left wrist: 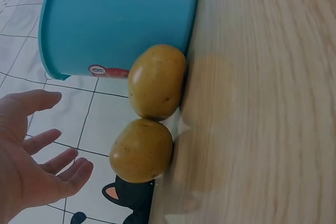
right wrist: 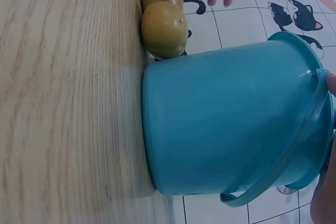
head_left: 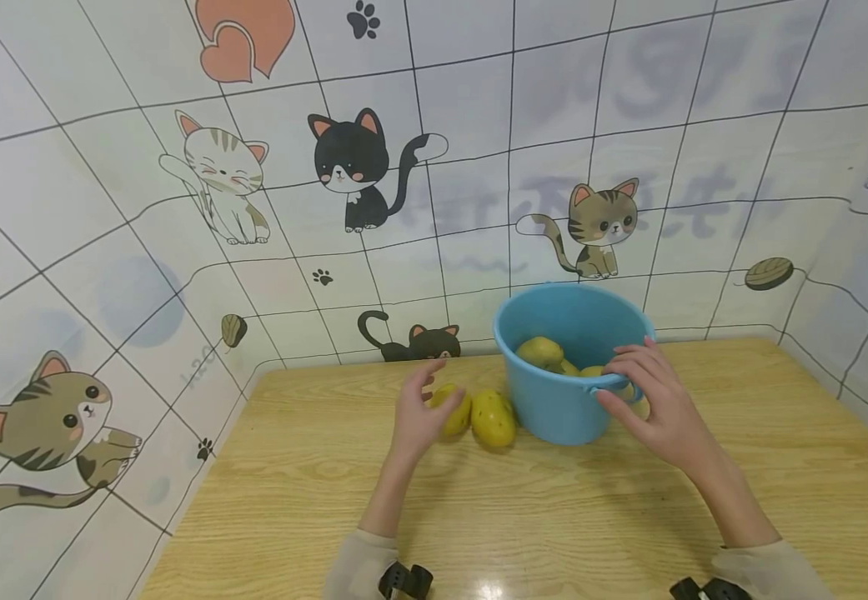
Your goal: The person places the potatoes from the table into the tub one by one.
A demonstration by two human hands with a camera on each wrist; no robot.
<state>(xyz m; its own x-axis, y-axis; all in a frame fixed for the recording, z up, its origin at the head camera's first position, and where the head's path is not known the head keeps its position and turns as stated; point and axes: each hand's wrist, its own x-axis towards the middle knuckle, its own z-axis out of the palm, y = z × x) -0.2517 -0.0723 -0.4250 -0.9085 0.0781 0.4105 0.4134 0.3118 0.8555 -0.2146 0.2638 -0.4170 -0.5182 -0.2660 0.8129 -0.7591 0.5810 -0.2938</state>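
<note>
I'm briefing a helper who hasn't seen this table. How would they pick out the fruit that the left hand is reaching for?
Start at the blue bucket on the wooden table. Two yellow-green fruits lie on the table just left of it. The one meant is the outer fruit, farther from the bucket and beside the open left hand, while its neighbour lies next to the bucket wall.

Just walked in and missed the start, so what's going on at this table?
A person sits at a wooden table with a blue bucket that has yellow fruits inside. The right hand grips the bucket's near rim. Two more fruits lie on the table beside the bucket: the left hand, fingers spread, is over the far fruit; the near fruit lies untouched, close against the bucket's side.
</note>
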